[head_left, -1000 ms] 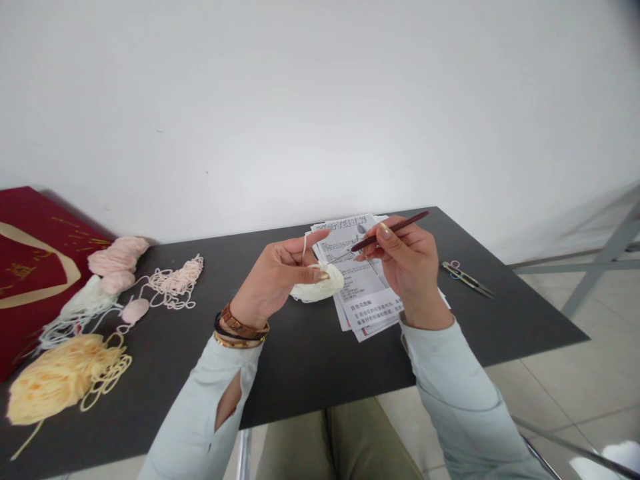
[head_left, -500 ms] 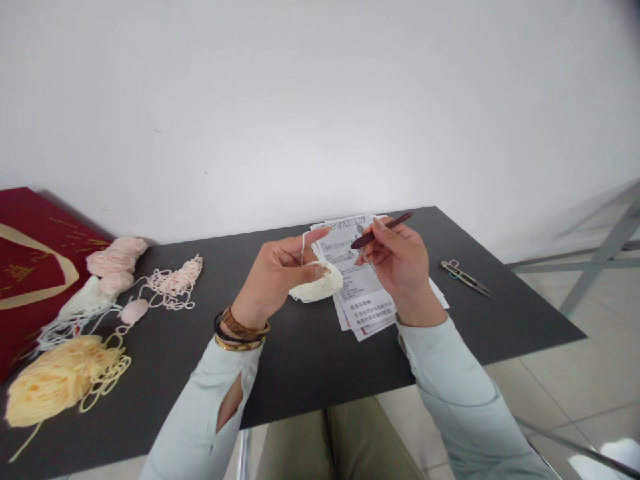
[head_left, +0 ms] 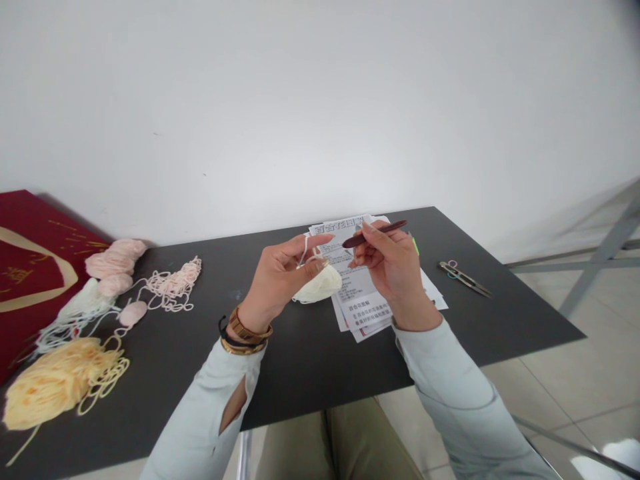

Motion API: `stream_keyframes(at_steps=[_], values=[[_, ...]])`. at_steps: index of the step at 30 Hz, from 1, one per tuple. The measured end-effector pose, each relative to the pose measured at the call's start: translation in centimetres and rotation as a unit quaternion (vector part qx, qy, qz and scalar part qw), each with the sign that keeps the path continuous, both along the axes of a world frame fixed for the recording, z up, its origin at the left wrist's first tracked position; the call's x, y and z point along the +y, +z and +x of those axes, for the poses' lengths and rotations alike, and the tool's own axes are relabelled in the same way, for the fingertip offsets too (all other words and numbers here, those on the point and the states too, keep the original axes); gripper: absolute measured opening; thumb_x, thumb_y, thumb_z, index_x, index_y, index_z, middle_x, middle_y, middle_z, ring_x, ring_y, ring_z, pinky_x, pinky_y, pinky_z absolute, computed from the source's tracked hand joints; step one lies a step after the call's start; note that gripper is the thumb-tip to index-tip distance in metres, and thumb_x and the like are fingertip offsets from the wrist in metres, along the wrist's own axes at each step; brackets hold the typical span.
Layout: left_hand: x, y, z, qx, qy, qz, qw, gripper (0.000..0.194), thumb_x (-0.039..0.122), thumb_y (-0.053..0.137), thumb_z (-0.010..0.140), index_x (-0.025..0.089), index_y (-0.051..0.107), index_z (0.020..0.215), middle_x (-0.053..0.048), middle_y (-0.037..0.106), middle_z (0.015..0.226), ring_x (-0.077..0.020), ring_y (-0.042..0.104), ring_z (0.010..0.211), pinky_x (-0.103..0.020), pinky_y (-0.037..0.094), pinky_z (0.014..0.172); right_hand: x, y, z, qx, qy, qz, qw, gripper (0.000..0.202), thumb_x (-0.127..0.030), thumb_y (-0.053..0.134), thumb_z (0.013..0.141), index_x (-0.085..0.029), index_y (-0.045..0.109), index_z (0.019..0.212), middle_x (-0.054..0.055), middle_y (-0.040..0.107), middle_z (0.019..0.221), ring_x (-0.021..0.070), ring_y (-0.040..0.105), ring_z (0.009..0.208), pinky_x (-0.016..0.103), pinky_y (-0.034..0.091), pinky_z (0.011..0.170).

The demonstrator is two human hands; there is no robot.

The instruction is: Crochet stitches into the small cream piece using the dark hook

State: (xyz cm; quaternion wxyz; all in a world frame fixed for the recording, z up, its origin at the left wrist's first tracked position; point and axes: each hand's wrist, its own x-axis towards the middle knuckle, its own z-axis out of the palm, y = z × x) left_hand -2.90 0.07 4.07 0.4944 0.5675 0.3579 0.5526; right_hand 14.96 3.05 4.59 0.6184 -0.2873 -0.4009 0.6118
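Yarn loops round the raised index finger of my left hand (head_left: 283, 273), and its thumb pinches a strand. Just beyond that thumb, a cream yarn ball (head_left: 320, 285) rests on the dark table beside the papers. My right hand (head_left: 397, 267) grips a dark red crochet hook (head_left: 376, 233) between thumb and fingers, its blunt end pointing left toward my left index finger. Printed sheets (head_left: 367, 313) lie under and between both hands. Any small stitches at the left fingertips are too small to make out.
Black table (head_left: 300, 373) against a white wall. At the left stand a red bag (head_left: 20, 280), pink yarn balls (head_left: 115, 260), loose pink yarn (head_left: 175, 285), white yarn (head_left: 83, 307) and a yellow skein (head_left: 55, 383). Thread snips (head_left: 465, 279) lie at the right.
My right hand and the hook have shifted slightly left and down. My left thumb has come up a little off the yarn ball, and a green edge now shows behind my right hand.
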Motion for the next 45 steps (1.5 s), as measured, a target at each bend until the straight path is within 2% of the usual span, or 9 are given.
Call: stream_keyframes(at_steps=[4, 10, 16, 26, 33, 36, 41, 45], values=[[-0.3, 0.4, 0.2, 0.021, 0.014, 0.015, 1.0, 0.035, 0.022, 0.08, 0.072, 0.024, 0.077, 0.106, -0.003, 0.062, 0.085, -0.0129, 0.054, 0.078, -0.024, 0.045, 0.067, -0.1, -0.1, 0.0, -0.006, 0.001, 0.002, 1.0, 0.027, -0.037, 0.082, 0.069, -0.016, 0.065, 0.066, -0.003, 0.065, 0.051, 0.0084, 0.059, 0.039, 0.017, 0.055, 0.041], [-0.5, 0.5, 0.5, 0.019, 0.059, 0.011, 0.998, 0.031, 0.022, 0.079, 0.072, 0.024, 0.078, 0.103, 0.0, 0.062, 0.074, -0.0103, 0.052, 0.067, -0.023, 0.043, 0.061, -0.1, -0.2, 0.0, -0.008, -0.007, 0.01, 1.0, 0.024, -0.034, 0.082, 0.069, -0.016, 0.066, 0.066, -0.003, 0.067, 0.051, 0.0095, 0.06, 0.039, 0.018, 0.055, 0.039], [-0.5, 0.6, 0.2, 0.012, 0.049, 0.014, 0.999, 0.031, 0.021, 0.08, 0.072, 0.024, 0.078, 0.103, 0.001, 0.064, 0.076, -0.0091, 0.054, 0.069, -0.02, 0.044, 0.061, 0.0, -0.2, 0.0, -0.013, -0.01, 0.011, 1.0, 0.025, -0.035, 0.082, 0.069, -0.017, 0.065, 0.067, -0.003, 0.067, 0.051, 0.0095, 0.06, 0.039, 0.018, 0.055, 0.04], [-0.7, 0.9, 0.2, -0.024, 0.033, -0.011, 0.999, 0.043, 0.018, 0.082, 0.069, 0.026, 0.075, 0.111, 0.002, 0.066, 0.072, -0.0082, 0.055, 0.064, -0.02, 0.046, 0.059, 0.0, -0.2, 0.0, -0.013, -0.006, -0.015, 1.0, 0.028, -0.039, 0.082, 0.068, -0.016, 0.066, 0.066, -0.003, 0.065, 0.05, 0.0083, 0.058, 0.037, 0.017, 0.054, 0.039], [-1.1, 1.2, -0.1, -0.061, -0.003, -0.048, 0.997, 0.052, 0.017, 0.083, 0.067, 0.023, 0.072, 0.118, 0.0, 0.068, 0.073, -0.0114, 0.06, 0.066, -0.023, 0.05, 0.062, 0.2, -0.4, 0.3, -0.008, 0.022, -0.022, 0.999, 0.028, -0.039, 0.081, 0.069, -0.015, 0.066, 0.068, -0.003, 0.064, 0.05, 0.0076, 0.056, 0.038, 0.018, 0.055, 0.041], [-1.0, 1.2, -0.2, -0.059, -0.01, -0.041, 0.997, 0.054, 0.016, 0.082, 0.068, 0.024, 0.071, 0.119, 0.0, 0.068, 0.072, -0.0112, 0.059, 0.065, -0.023, 0.05, 0.061, 0.4, -0.6, 0.3, 0.015, 0.054, -0.054, 0.997, 0.024, -0.035, 0.08, 0.07, -0.015, 0.066, 0.067, -0.004, 0.063, 0.048, 0.0069, 0.054, 0.037, 0.016, 0.053, 0.038], [-0.4, 0.4, 0.5, -0.038, 0.042, 0.001, 0.998, 0.047, 0.014, 0.081, 0.068, 0.026, 0.074, 0.113, 0.001, 0.07, 0.073, -0.0099, 0.056, 0.067, -0.023, 0.049, 0.064, 0.4, -0.8, 0.0, 0.061, 0.105, -0.13, 0.984, 0.016, -0.027, 0.077, 0.07, -0.014, 0.067, 0.068, -0.005, 0.063, 0.048, 0.0054, 0.055, 0.037, 0.013, 0.051, 0.037], [-0.3, -0.4, 1.7, -0.082, 0.086, 0.001, 0.993, 0.049, 0.014, 0.082, 0.066, 0.028, 0.074, 0.113, 0.002, 0.071, 0.075, -0.0104, 0.056, 0.069, -0.024, 0.05, 0.068, -0.1, -0.8, -0.4, 0.066, 0.091, -0.109, 0.988, 0.02, -0.029, 0.079, 0.07, -0.015, 0.065, 0.07, -0.004, 0.066, 0.05, 0.0066, 0.059, 0.039, 0.013, 0.053, 0.04]])
